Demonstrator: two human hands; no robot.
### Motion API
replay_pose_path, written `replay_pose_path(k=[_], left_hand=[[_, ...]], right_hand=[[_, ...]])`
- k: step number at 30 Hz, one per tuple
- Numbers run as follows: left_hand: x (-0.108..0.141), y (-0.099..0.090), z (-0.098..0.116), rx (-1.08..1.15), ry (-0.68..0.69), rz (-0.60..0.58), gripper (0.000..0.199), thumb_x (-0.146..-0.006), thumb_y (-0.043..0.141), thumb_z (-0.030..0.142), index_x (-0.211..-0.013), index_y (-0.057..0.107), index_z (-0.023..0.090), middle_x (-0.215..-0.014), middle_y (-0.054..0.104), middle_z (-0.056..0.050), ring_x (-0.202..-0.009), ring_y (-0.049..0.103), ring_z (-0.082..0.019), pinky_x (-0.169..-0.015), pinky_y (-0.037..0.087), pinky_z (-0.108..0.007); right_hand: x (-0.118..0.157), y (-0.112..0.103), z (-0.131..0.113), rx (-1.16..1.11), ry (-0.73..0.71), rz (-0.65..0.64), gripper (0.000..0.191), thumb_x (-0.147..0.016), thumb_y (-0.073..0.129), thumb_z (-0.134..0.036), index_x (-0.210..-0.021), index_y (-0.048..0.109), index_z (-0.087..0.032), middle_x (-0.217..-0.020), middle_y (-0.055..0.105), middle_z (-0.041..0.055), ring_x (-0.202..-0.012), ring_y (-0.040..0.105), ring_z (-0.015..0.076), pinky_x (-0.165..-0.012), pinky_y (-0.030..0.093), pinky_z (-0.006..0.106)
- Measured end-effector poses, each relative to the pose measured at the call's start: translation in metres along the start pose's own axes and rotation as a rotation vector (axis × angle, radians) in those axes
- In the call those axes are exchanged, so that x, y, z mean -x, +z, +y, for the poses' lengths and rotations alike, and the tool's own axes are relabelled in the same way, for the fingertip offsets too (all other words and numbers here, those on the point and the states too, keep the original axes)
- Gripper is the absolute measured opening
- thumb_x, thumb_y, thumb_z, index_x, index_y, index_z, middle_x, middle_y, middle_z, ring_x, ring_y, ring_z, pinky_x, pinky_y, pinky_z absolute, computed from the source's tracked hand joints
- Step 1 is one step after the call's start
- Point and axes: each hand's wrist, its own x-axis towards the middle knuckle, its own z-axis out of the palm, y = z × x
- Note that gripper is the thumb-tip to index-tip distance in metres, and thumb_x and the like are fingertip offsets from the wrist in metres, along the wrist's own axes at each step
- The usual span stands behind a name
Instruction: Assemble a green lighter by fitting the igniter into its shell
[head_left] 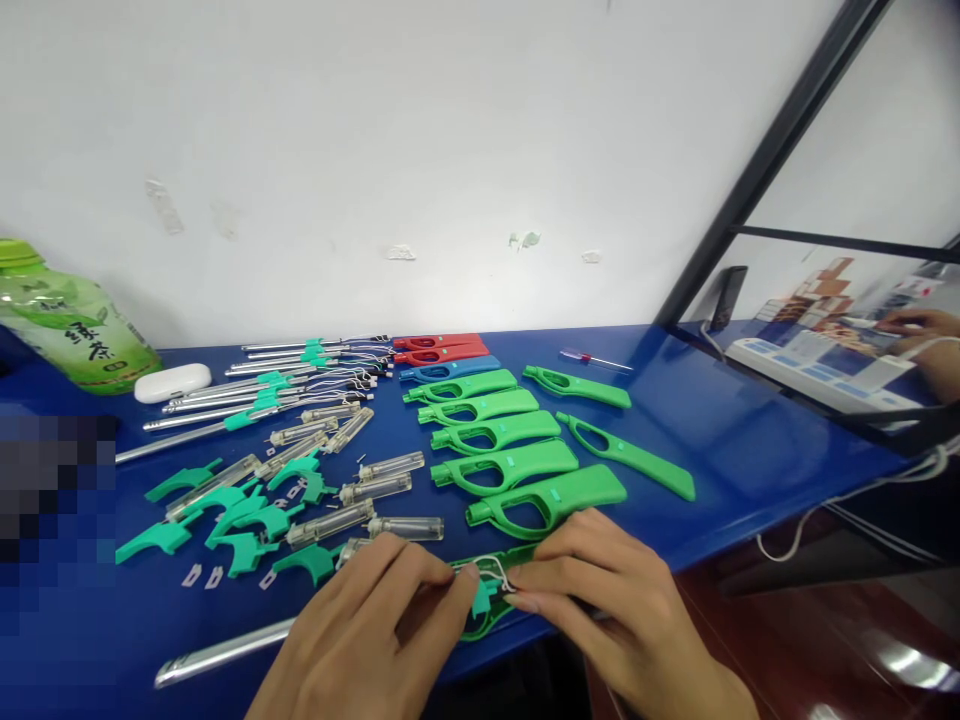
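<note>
At the table's front edge my left hand (367, 630) is closed at the front end of a green lighter shell (480, 628). A metal tube (225, 652) runs out to the left from beneath this hand. Inside the shell lie a teal trigger (484, 597) and looped white wires (491, 568). My right hand (607, 600) pinches the wires by a small dark part, just right of the trigger. Its palm covers the shell's back end. My left fingers hide where the tube meets the shell.
Several green lighter shells (517, 468) lie in a column behind my hands, with red shells (442, 354) farther back. On the left are metal tubes with wires (202, 440), clear fuel tanks (330, 522) and loose teal triggers (244, 550). A screwdriver (596, 360) and green bottle (82, 335) stand farther off.
</note>
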Motion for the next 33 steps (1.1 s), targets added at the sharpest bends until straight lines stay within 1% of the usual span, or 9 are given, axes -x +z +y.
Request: replay_pose_path(k=[2, 4, 6, 13, 17, 23, 26, 30, 33], left_hand=[[0.002, 0.004, -0.004, 0.037, -0.003, -0.007, 0.037, -0.104, 0.041, 0.012, -0.127, 0.067, 0.024, -0.097, 0.070, -0.001, -0.081, 0.067, -0.014, -0.069, 0.056, -0.021], [0.003, 0.007, -0.006, 0.061, -0.047, -0.039, 0.048, -0.096, 0.045, 0.003, -0.131, 0.066, 0.027, -0.099, 0.070, -0.001, -0.081, 0.066, -0.014, -0.068, 0.056, -0.022], [0.004, 0.010, -0.007, 0.093, -0.083, -0.052, 0.054, -0.092, 0.047, -0.001, -0.132, 0.065, 0.029, -0.101, 0.070, 0.000, -0.082, 0.065, -0.015, -0.068, 0.057, -0.022], [0.004, 0.011, -0.008, 0.182, -0.103, 0.004, 0.053, -0.096, 0.049, -0.001, -0.135, 0.063, 0.031, -0.102, 0.070, 0.000, -0.083, 0.064, -0.014, -0.070, 0.059, -0.021], [0.008, 0.012, -0.009, 0.108, -0.077, -0.027, 0.055, -0.094, 0.049, 0.000, -0.137, 0.065, 0.031, -0.104, 0.071, 0.000, -0.083, 0.066, -0.014, -0.071, 0.060, -0.023], [0.010, 0.012, -0.008, -0.017, -0.074, 0.005, 0.057, -0.093, 0.045, -0.001, -0.133, 0.070, 0.031, -0.101, 0.071, -0.001, -0.080, 0.065, -0.014, -0.065, 0.055, -0.022], [0.007, 0.010, -0.007, -0.021, -0.073, 0.020, 0.060, -0.092, 0.044, -0.003, -0.133, 0.069, 0.032, -0.100, 0.069, 0.000, -0.079, 0.064, -0.014, -0.063, 0.052, -0.022], [0.005, 0.009, -0.006, 0.007, -0.085, 0.003, 0.055, -0.096, 0.047, 0.000, -0.135, 0.068, 0.031, -0.104, 0.068, -0.001, -0.082, 0.064, -0.014, -0.068, 0.054, -0.023], [0.005, 0.010, -0.007, -0.005, -0.079, -0.008, 0.054, -0.097, 0.048, 0.000, -0.137, 0.067, 0.031, -0.106, 0.069, -0.002, -0.085, 0.065, -0.015, -0.068, 0.055, -0.023]], right_hand=[[-0.001, 0.000, -0.001, -0.002, 0.007, -0.001, 0.006, -0.107, 0.072, -0.023, -0.105, 0.078, -0.022, -0.091, 0.079, -0.0027, -0.078, 0.067, 0.0133, -0.074, 0.050, 0.029], [-0.002, -0.001, -0.001, -0.005, 0.018, -0.002, 0.006, -0.107, 0.072, -0.023, -0.104, 0.077, -0.022, -0.090, 0.079, -0.0030, -0.078, 0.067, 0.0129, -0.075, 0.050, 0.029], [-0.002, -0.001, -0.002, -0.009, 0.026, 0.002, 0.007, -0.108, 0.072, -0.023, -0.103, 0.076, -0.021, -0.090, 0.079, -0.0031, -0.078, 0.068, 0.0128, -0.075, 0.050, 0.029], [0.001, 0.000, -0.001, -0.022, 0.040, 0.005, 0.003, -0.106, 0.074, -0.019, -0.104, 0.074, -0.021, -0.092, 0.079, -0.0033, -0.080, 0.067, 0.0126, -0.079, 0.049, 0.029], [0.000, 0.000, -0.001, -0.022, 0.042, 0.010, 0.005, -0.108, 0.072, -0.019, -0.104, 0.074, -0.021, -0.092, 0.079, -0.0032, -0.081, 0.068, 0.0125, -0.079, 0.050, 0.029], [0.000, 0.000, -0.002, -0.013, 0.048, 0.016, 0.005, -0.108, 0.071, -0.020, -0.104, 0.073, -0.021, -0.092, 0.080, -0.0028, -0.079, 0.068, 0.0132, -0.078, 0.050, 0.029], [0.001, 0.000, -0.001, -0.020, 0.050, 0.016, 0.005, -0.108, 0.071, -0.020, -0.104, 0.074, -0.021, -0.092, 0.080, -0.0025, -0.080, 0.068, 0.0134, -0.078, 0.050, 0.029], [0.000, 0.000, 0.000, -0.022, 0.045, 0.005, 0.004, -0.107, 0.072, -0.020, -0.104, 0.074, -0.021, -0.092, 0.079, -0.0028, -0.080, 0.068, 0.0128, -0.078, 0.049, 0.028], [-0.001, 0.000, 0.000, -0.017, 0.045, 0.013, 0.004, -0.107, 0.072, -0.020, -0.104, 0.074, -0.021, -0.092, 0.079, -0.0034, -0.080, 0.067, 0.0123, -0.078, 0.049, 0.028]])
